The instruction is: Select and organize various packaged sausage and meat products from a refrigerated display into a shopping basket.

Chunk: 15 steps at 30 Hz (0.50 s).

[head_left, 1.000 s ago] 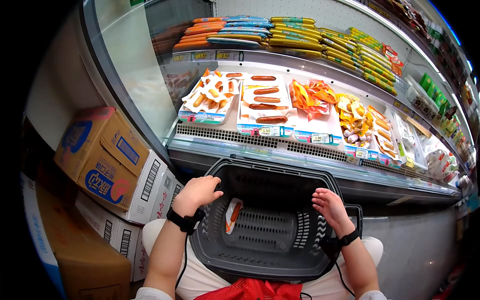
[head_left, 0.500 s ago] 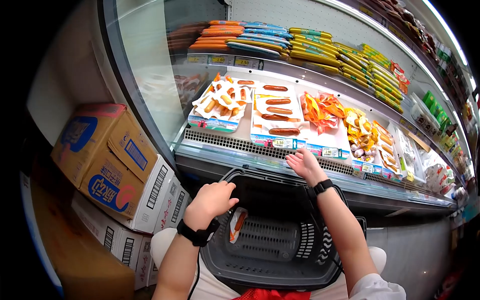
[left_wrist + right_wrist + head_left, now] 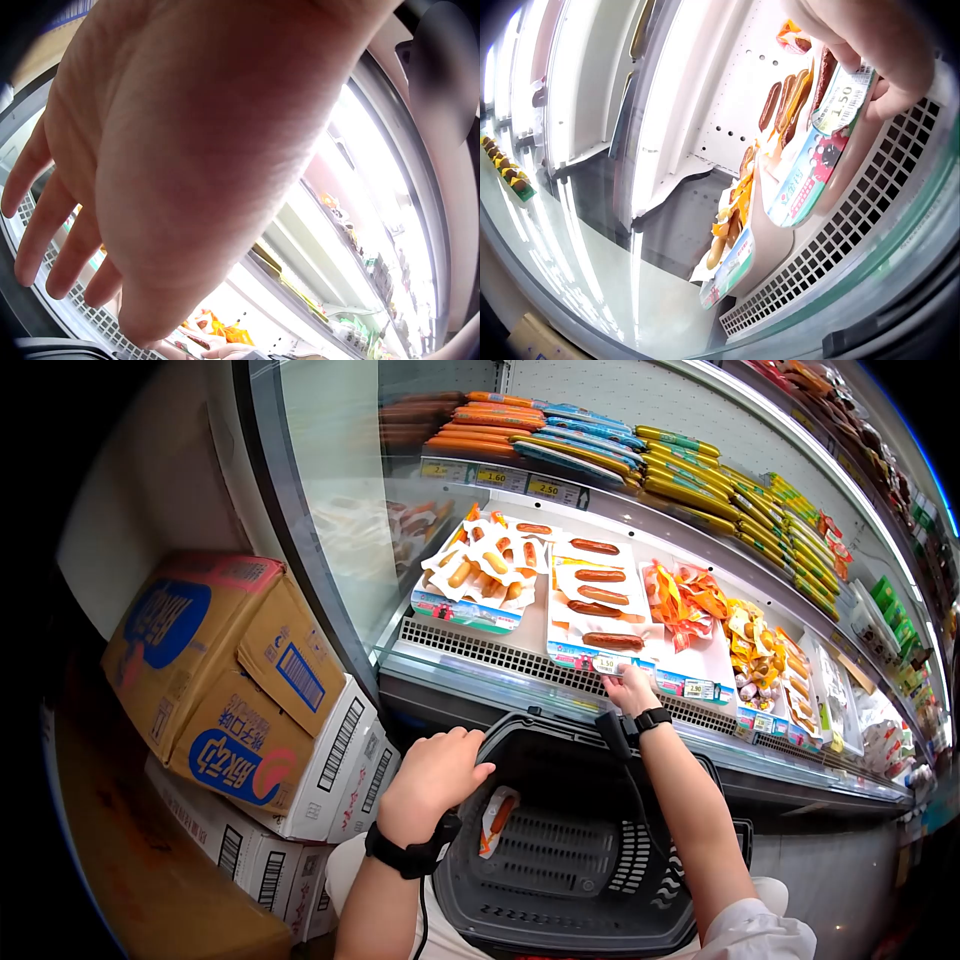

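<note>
My right hand (image 3: 632, 692) reaches over the basket to the front edge of a sausage tray (image 3: 573, 657). In the right wrist view its fingers and thumb (image 3: 885, 49) pinch that tray's edge (image 3: 810, 180) at the 1.50 price tag (image 3: 841, 103). Several sausages (image 3: 603, 594) lie in a column on the tray. Beside the upper left rim of the grey basket (image 3: 590, 935) is my left hand (image 3: 430, 778), holding nothing; the left wrist view shows its fingers (image 3: 71, 247) spread. One sausage in a paper sleeve (image 3: 497, 822) lies inside the basket.
Cardboard boxes (image 3: 235, 690) are stacked at the left by the glass side panel (image 3: 345, 530). Other trays flank the sausage tray, one with orange packets (image 3: 685, 600). Packaged sausages (image 3: 690, 475) fill the shelf above. A low glass edge fronts the case.
My right hand has moved from above the basket's right side up and forward to the tray's edge, and its fingers have closed there. My left hand stays near the basket rim.
</note>
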Each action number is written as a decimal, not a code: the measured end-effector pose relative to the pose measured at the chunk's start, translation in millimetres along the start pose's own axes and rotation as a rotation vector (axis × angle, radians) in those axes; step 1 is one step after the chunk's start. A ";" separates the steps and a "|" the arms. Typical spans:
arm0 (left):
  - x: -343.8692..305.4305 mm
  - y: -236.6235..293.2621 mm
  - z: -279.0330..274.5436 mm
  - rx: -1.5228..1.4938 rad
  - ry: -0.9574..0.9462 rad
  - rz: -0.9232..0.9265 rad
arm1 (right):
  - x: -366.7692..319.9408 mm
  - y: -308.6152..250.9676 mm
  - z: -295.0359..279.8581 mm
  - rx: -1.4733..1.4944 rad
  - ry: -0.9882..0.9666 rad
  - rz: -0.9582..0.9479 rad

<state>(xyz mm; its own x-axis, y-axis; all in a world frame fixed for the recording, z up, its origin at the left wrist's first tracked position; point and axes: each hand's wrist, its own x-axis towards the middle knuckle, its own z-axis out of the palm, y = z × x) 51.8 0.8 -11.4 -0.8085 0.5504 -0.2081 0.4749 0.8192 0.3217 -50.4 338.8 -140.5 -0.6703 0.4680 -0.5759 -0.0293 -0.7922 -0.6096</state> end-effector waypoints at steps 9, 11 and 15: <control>3.9 4.8 -0.8 -0.015 -0.050 -0.026 | -18.6 9.3 -0.3 -0.111 -0.034 -0.024; 3.5 3.7 1.4 -0.010 -0.014 -0.012 | -26.6 5.2 -2.0 -0.132 -0.042 -0.025; -2.5 8.6 -1.7 0.002 0.000 -0.018 | -69.4 -7.9 6.8 -0.197 -0.136 0.119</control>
<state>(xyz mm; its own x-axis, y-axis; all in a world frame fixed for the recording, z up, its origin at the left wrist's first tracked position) 57.3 6.2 -6.6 -0.8171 0.5355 -0.2135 0.4607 0.8292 0.3164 -8.7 309.9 -92.0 -0.7544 0.3088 -0.5792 0.1912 -0.7407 -0.6440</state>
